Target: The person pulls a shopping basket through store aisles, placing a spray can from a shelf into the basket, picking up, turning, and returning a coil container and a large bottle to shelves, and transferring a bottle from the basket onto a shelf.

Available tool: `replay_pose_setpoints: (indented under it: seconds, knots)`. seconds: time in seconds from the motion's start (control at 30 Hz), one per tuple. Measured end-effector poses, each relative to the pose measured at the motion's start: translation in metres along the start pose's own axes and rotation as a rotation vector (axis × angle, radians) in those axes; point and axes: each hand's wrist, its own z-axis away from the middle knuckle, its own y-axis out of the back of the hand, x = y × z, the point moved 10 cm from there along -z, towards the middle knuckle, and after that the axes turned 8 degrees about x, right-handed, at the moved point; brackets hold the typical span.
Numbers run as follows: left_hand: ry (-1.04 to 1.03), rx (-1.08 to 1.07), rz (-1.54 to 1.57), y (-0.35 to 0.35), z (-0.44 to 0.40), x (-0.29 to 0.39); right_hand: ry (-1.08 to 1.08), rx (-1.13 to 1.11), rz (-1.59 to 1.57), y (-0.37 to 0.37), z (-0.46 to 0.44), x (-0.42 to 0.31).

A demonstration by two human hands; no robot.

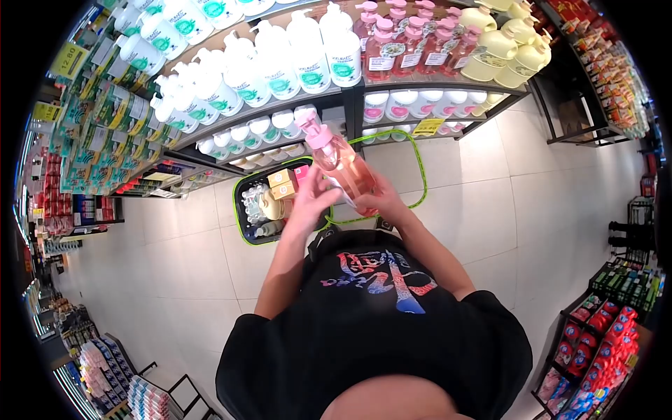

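A clear pink pump bottle (348, 168) with a pink pump head is tilted in front of my body, its head toward the shelf. My right hand (380, 199) is wrapped round its lower part, with the thumb across the near side. Beside the bottle's left side, my left hand (313, 199) has its thumb and fingers apart; whether the fingertips touch the bottle is hard to tell. Below my left hand, a black basket (241, 218) with a green rim stands on the floor, holding small orange boxes (282, 183), a pink box and a cream bottle (270, 206).
Ahead, a shelf holds white pump bottles (281, 63), pink pump bottles (413, 45) and cream pump bottles (500, 52), with white tubs below. A green loop (425, 175) lies right of the basket. Red packs (602, 350) fill a rack at the lower right.
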Motion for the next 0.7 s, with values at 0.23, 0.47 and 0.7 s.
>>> replay_pose_setpoints:
  seconds: [0.23, 0.47, 0.7]
  knots:
    - [0.011, -0.132, 0.349, -0.039, -0.012, 0.004, 0.822, 0.31, 1.105, -0.066, 0.054, -0.101]
    - [0.023, -0.346, 0.686, -0.056, -0.013, 0.023, 0.921, 0.324, 1.186, -0.09, 0.075, -0.113]
    - [0.094, -0.452, 0.73, -0.071, -0.011, 0.027, 0.79, 0.503, 0.894, -0.063, 0.076, -0.117]
